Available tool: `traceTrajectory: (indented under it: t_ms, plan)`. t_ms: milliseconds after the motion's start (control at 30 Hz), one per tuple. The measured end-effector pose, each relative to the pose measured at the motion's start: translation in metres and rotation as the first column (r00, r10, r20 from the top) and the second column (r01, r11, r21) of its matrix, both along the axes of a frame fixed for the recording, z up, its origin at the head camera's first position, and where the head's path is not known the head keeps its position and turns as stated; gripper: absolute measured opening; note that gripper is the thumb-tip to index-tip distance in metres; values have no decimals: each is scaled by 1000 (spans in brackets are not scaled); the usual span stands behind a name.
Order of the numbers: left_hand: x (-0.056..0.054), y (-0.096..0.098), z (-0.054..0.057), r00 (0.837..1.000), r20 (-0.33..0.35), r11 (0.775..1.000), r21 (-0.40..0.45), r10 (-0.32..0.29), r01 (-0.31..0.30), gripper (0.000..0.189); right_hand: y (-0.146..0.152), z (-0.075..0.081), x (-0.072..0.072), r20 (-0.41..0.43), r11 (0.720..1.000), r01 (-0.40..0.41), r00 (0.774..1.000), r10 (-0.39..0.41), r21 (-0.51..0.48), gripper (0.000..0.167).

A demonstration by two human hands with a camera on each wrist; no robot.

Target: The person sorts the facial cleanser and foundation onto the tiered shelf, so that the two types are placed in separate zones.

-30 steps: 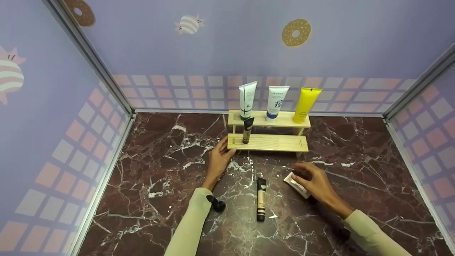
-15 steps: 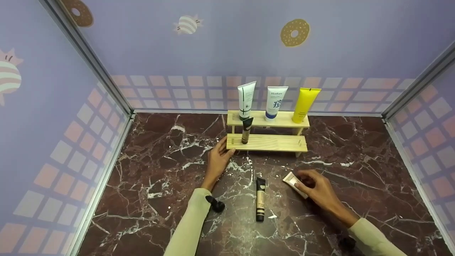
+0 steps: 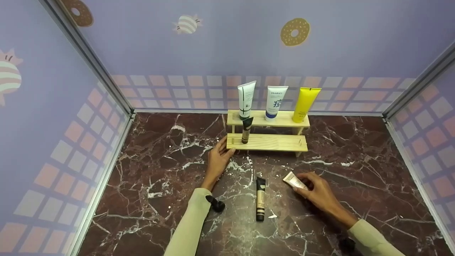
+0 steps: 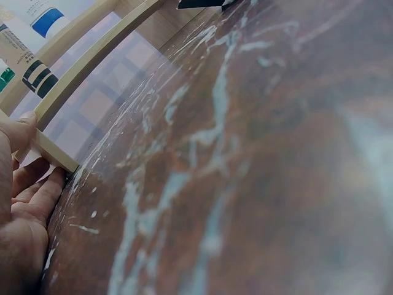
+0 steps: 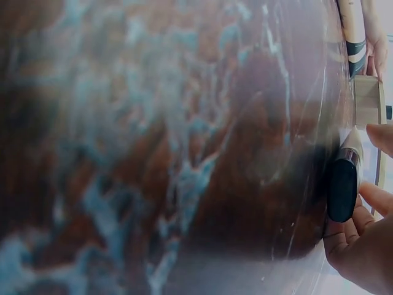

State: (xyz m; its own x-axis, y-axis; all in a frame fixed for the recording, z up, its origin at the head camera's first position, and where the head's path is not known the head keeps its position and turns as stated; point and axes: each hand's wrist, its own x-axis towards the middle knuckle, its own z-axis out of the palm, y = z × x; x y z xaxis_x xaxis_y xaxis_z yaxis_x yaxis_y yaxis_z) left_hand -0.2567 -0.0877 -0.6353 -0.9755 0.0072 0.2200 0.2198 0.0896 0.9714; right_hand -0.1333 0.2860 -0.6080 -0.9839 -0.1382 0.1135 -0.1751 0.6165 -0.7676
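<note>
My left hand [image 3: 217, 161] grips the left end of the lower tier of a two-tier wooden rack [image 3: 273, 143], thumb on the front edge. In the left wrist view its fingers [image 4: 46, 193] reach around the rack's leg. On the right, my right hand [image 3: 321, 195] holds a small pale cosmetic tube [image 3: 293, 180] between thumb and fingers, low over the marble-patterned table. The right wrist view shows that tube's dark cap [image 5: 342, 190] towards the camera. A beige tube with black ends [image 3: 261, 199] lies between my hands.
On the upper tier stand a white-and-green tube [image 3: 246, 99], a white-and-blue tube [image 3: 276, 103] and a yellow tube [image 3: 306, 105]. A small dark-topped tube [image 3: 246, 131] stands on the lower tier's left. Lilac walls [image 3: 227, 46] enclose the back and sides.
My right thumb has slid from the pale tube's top to its near side, and the fingers now sit along the other side. The left hand and rack stay in place.
</note>
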Motion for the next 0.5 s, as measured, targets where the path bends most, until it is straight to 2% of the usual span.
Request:
traceTrajectory:
  t_ms: [233, 500]
  plan:
    - [-1, 1, 1, 1000, -9, 1000, -21, 9, -9, 68, -2, -3, 0, -23, 999, -19, 1000, 20, 42, 50]
    - [0, 0, 1, 1000, 17, 1000, -16, -4, 4, 68, -6, -5, 0, -80, 996, -31, 996, 38, 79, 50]
